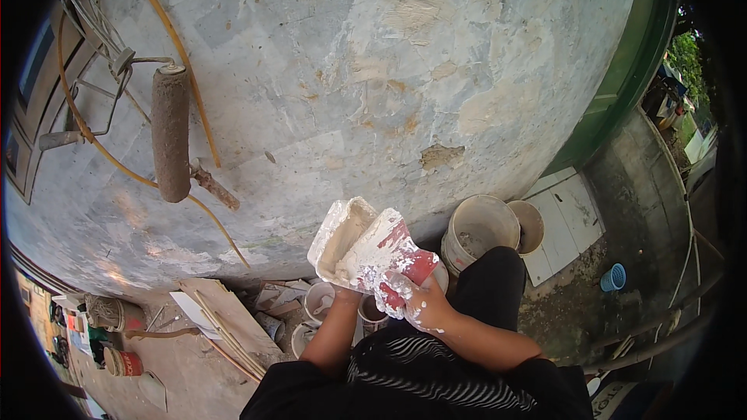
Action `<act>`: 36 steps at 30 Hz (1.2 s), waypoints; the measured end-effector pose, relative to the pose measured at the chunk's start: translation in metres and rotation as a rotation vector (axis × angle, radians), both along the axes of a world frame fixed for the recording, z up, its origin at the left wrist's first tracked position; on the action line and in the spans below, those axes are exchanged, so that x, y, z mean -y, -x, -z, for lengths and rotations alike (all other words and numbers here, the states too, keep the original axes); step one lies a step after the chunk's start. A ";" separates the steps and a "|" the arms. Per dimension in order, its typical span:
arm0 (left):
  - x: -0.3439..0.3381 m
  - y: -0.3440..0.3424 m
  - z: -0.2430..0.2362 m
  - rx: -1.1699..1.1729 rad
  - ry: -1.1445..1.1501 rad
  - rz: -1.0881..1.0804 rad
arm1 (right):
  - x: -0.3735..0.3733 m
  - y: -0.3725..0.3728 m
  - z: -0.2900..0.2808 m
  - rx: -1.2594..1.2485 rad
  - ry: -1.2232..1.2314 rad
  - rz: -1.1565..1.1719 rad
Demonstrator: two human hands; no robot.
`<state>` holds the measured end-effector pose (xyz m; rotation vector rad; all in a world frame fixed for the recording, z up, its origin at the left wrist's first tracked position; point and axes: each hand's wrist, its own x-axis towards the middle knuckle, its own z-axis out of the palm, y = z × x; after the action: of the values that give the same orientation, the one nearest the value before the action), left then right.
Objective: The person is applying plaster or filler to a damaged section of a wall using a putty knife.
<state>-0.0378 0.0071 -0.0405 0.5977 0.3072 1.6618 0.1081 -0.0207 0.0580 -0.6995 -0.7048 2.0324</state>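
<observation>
I see my right hand [416, 303] clenched on a red putty knife [385, 257]; my left hand [345, 289], mostly hidden, seems to grip the putty-laden trowel [336, 237]. Buckets [481, 229] sit at three o'clock, a hanging paint roller [170, 134] at ten.

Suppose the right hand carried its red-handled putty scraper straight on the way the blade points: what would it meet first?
The right hand aims the scraper up-left, where its blade already overlaps the second scraper. Beyond that lies the patched wall, though depth is unclear.
</observation>
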 end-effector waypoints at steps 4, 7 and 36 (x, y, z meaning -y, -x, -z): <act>0.005 -0.006 -0.014 -0.199 -0.092 -0.189 | -0.004 0.001 -0.001 -0.081 0.114 0.008; 0.006 -0.004 -0.006 -0.489 -0.045 -0.361 | -0.007 0.004 0.002 -0.155 0.159 0.031; 0.015 0.028 0.051 -0.040 -0.101 -0.136 | -0.187 -0.075 0.078 -0.167 0.164 0.617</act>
<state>-0.0658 -0.0084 -0.0913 0.6992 0.2995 1.8058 0.1835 0.1659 -0.0203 -0.7216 -0.1854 1.5578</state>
